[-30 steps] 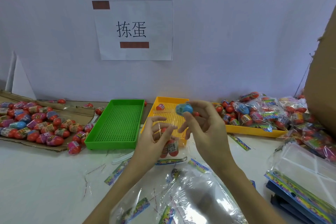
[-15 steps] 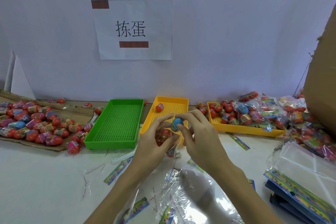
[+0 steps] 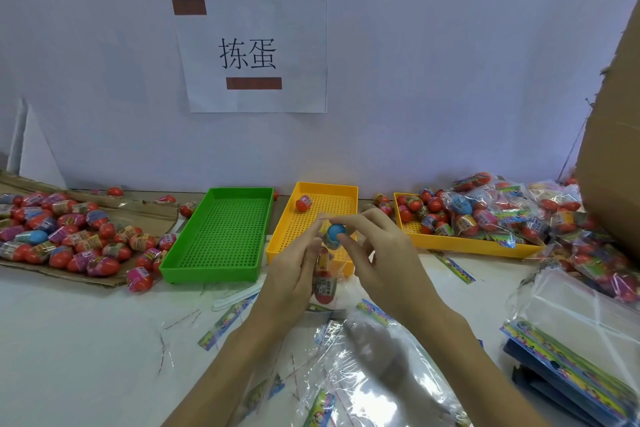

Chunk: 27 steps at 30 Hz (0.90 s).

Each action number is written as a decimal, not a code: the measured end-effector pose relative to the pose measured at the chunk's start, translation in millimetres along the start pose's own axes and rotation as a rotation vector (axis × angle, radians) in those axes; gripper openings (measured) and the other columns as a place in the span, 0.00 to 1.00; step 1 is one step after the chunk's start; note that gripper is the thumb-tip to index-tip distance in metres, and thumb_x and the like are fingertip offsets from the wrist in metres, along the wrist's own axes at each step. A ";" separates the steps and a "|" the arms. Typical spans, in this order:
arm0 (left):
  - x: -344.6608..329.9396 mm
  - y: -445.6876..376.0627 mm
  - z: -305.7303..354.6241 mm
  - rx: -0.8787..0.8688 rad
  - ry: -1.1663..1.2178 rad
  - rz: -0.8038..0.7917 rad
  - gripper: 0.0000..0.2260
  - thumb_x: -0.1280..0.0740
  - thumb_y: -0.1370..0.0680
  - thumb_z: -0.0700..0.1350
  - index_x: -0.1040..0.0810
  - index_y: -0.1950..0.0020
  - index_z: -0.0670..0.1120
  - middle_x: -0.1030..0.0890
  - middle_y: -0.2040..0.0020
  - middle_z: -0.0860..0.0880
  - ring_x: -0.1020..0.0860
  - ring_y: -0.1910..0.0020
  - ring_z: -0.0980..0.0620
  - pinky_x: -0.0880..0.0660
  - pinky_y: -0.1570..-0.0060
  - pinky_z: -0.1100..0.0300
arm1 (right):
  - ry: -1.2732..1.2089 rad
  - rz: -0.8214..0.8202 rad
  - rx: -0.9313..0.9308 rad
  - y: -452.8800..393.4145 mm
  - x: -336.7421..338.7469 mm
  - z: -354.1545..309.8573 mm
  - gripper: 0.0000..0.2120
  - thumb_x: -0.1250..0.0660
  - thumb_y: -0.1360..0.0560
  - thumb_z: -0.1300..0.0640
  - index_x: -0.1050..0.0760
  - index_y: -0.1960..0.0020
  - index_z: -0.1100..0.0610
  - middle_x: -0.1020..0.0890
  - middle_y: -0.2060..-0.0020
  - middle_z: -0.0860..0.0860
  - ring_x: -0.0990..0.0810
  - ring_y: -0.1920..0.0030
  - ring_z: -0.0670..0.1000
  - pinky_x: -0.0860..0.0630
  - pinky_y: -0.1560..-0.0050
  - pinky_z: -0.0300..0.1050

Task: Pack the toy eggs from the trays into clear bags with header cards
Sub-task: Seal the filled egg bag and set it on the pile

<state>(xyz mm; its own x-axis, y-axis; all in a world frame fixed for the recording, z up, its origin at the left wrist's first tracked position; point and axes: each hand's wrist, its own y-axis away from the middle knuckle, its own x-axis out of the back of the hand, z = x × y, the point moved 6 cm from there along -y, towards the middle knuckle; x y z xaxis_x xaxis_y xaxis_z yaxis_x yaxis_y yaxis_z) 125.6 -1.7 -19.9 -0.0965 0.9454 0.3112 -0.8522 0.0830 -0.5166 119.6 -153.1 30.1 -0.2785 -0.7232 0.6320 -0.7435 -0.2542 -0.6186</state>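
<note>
My right hand pinches a blue toy egg at the mouth of a clear bag. My left hand grips that bag, which hangs below with red eggs inside it. Both hands hover in front of the middle yellow tray, where one red egg lies. The green tray to the left holds nothing. A second yellow tray on the right carries loose eggs and filled bags.
Loose eggs lie on flat cardboard at the left. Empty clear bags and header cards are strewn on the white table near me. A stack of bags with cards sits at right, below a cardboard box.
My right hand has brought the blue egg down from above the tray to the mouth of the bag that my left hand holds. The hands have closed together.
</note>
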 end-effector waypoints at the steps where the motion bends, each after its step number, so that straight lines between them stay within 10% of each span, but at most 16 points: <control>1: 0.5 0.3 -1.6 0.006 -0.006 0.006 0.20 0.46 0.15 0.55 0.34 0.23 0.56 0.19 0.30 0.45 0.18 0.35 0.52 0.23 0.36 0.61 | -0.036 -0.008 -0.023 -0.4 -0.2 1.8 0.11 0.34 0.18 0.55 0.20 0.37 0.49 0.23 0.49 0.46 0.22 0.63 0.45 0.27 0.59 0.31; 15: 6.1 -0.9 1.4 0.011 -0.048 0.073 0.19 0.46 0.16 0.59 0.26 0.28 0.58 0.19 0.43 0.60 0.21 0.43 0.65 0.28 0.46 0.73 | -0.130 -0.309 -0.108 2.4 -8.1 4.7 0.16 0.29 0.22 0.43 0.27 0.38 0.46 0.20 0.45 0.42 0.18 0.67 0.46 0.20 0.60 0.42; 27: 6.3 -1.5 0.8 0.225 0.293 0.044 0.05 0.28 0.19 0.42 0.15 0.45 0.47 0.16 0.52 0.46 0.16 0.55 0.51 0.17 0.53 0.56 | -0.098 -0.178 0.010 -5.6 8.4 9.1 0.05 0.27 0.22 0.55 0.17 0.55 0.56 0.20 0.56 0.47 0.21 0.56 0.47 0.21 0.55 0.38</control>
<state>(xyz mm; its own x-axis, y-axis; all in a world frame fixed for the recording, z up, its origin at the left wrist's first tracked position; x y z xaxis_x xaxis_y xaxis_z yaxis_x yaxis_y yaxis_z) 125.9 3.9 -16.6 -0.0120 0.9993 0.0341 -0.9455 -0.0003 -0.3256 127.0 -163.6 34.7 -0.0821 -0.7250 0.6839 -0.7697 -0.3898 -0.5056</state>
